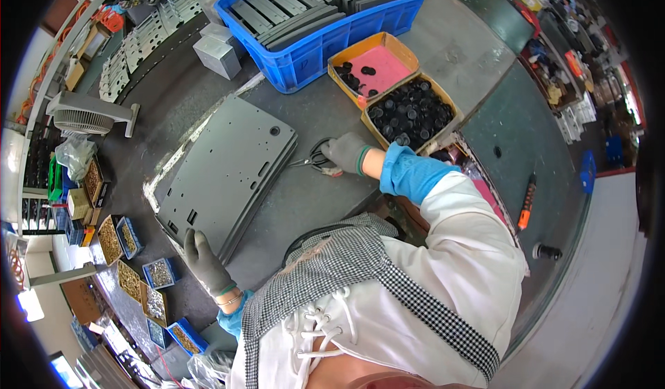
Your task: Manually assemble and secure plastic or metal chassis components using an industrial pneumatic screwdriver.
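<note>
A stack of dark grey metal panels [225, 160] with holes and slots lies on the workbench in front of me. My left hand [208, 264], in a grey glove, is at the near left corner of the stack, its fingers stretched out and apart. To the right of the panels, my gloved right hand [348, 152] has its fingers curled over the black handles of a pair of scissors [317, 156]. The blades point left, toward the panel edge. Part of the handles is hidden under the fingers.
A blue crate [294, 67] of dark metal strips stands at the back. Beside it are a box of black round caps [412, 115] and a pink-lined box [377, 70]. Small bins of fasteners [128, 278] stand left; an orange-handled tool [528, 202] lies right.
</note>
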A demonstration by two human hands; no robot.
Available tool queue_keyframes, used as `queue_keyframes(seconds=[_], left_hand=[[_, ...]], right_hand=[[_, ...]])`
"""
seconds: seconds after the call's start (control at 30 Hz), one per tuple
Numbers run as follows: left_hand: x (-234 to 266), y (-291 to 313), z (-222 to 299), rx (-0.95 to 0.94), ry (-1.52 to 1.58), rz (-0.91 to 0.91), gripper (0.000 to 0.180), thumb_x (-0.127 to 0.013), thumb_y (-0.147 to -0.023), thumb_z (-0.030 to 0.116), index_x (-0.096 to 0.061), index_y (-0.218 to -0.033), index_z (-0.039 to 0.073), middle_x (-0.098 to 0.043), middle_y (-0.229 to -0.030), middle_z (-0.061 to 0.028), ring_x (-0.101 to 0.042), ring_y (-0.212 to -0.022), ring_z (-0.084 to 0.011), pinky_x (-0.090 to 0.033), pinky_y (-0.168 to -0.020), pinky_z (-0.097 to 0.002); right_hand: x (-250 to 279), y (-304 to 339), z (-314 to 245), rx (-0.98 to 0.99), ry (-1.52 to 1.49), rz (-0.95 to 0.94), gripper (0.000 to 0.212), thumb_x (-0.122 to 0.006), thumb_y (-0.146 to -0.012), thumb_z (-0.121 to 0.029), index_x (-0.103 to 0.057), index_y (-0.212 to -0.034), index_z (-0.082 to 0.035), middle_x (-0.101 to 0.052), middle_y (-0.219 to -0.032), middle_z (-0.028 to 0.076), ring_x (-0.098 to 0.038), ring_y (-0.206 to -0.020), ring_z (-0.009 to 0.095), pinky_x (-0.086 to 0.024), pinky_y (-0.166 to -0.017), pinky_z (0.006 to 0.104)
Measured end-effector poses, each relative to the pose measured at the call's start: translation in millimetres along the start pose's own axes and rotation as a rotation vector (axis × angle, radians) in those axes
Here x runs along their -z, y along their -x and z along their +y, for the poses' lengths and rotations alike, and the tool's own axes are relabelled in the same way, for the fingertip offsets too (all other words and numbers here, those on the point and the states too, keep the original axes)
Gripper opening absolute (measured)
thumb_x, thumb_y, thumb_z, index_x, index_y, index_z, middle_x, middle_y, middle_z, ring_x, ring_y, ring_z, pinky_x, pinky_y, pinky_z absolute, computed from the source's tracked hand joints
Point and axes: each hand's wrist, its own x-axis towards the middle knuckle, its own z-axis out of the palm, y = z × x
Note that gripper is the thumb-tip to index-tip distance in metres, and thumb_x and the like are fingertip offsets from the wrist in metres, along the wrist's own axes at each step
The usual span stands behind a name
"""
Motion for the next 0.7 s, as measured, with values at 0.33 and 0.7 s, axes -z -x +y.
queue_keyframes(seconds=[0.33,0.7], left_hand=[[-118,17,20,-0.058,0.009,-0.069,0.037,-0.059,-0.096,0.014,-0.061,-0.125,-0.01,-0.066,-0.123,-0.0169,-0.06,-0.113,-0.0238,-0.043,-0.103,-0.0339],[-179,-6,56,-0.093,-0.575,-0.198,0.036,-0.065,-0.088,0.038,-0.072,-0.096,0.003,-0.072,-0.088,-0.0192,-0.068,-0.08,-0.0303,-0.052,-0.077,-0.0409]], right_hand=[[6,6,51,-0.308,-0.486,0.248,0.053,-0.059,-0.088,-0.037,-0.051,-0.114,0.008,-0.07,-0.087,0.026,-0.07,-0.072,0.038,-0.055,-0.067,0.0478],[344,6,356,-0.203,-0.638,1.132,0.051,-0.068,-0.088,-0.033,-0.057,-0.129,-0.005,-0.066,-0.12,0.021,-0.065,-0.109,0.036,-0.052,-0.093,0.0416]])
